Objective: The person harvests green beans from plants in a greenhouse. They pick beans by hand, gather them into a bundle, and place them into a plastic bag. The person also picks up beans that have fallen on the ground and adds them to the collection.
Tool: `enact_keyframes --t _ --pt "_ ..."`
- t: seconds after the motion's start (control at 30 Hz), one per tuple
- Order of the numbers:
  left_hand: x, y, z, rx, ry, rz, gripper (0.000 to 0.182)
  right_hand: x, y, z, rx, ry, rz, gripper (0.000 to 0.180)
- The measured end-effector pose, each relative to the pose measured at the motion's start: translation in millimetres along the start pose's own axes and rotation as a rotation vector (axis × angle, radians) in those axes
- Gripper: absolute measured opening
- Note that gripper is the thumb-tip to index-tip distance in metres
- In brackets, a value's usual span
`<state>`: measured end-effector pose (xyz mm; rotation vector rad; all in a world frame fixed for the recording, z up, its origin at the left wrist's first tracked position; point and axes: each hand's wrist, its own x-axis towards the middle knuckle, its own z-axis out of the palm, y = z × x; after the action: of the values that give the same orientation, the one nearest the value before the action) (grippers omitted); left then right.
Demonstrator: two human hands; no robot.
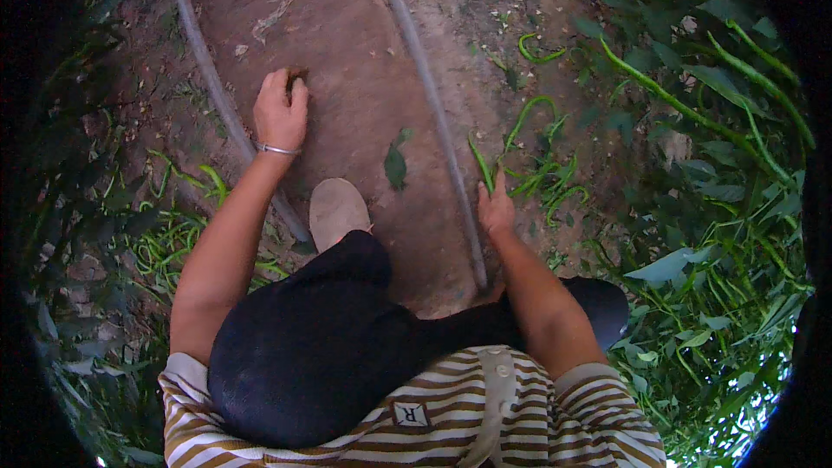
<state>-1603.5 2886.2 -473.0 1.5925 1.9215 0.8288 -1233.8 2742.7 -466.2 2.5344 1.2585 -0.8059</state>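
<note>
My left hand [281, 114], with a metal bangle at its wrist, hovers over the bare soil path beside the left grey hose [211, 71]. Its fingers are curled but apart; a small dark patch near the fingertips is unclear. My right hand [498, 208] is low, just right of the other grey hose [432, 94]. A long green chili pepper [481, 161] sticks up from between its thumb and fingers. Just beyond this hand, several loose green chili peppers [543, 175] lie in a pile on the ground, and one curved pepper [539, 55] lies farther up.
Leafy pepper plants [721, 208] with long hanging peppers crowd the right side. More foliage [84, 312] lines the left, beside a heap of picked peppers [166, 240]. A fallen leaf [395, 166] lies on the path. My beige shoe [338, 211] and dark-trousered knee [312, 351] are below.
</note>
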Motion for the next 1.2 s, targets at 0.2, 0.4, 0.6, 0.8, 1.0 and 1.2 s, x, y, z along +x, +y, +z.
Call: enact_keyframes --t 0.2,0.4,0.6,0.8,1.0,1.2 --pt "-2.3 -0.9 -1.4 -0.015 -0.019 -0.042 0.019 39.5 45.7 14.5 -0.037 0.016 0.078 0.052" --pt "-3.4 0.8 2.2 -0.055 0.013 -0.026 0.018 69.0 116.8 -39.2 0.018 0.124 0.37 0.039" --pt "7.5 -13.8 4.2 -0.282 0.073 -0.158 0.025 43.1 -2.5 -60.5 0.428 0.034 -0.049 0.025" --pt "66.6 -40.2 -82.1 -0.525 0.415 -0.365 0.03 -25.3 -178.8 -63.0 0.751 -0.344 -0.236 0.031" --pt "67.6 -19.0 -167.1 -0.449 0.752 -0.348 0.033 -73.1 -231.8 -100.6 0.687 -0.601 -0.276 0.027" --pt "43.2 -2.5 -241.7 -0.399 0.664 -0.172 0.043 -100.0 -242.7 -166.1 0.722 -0.71 -0.424 0.022"
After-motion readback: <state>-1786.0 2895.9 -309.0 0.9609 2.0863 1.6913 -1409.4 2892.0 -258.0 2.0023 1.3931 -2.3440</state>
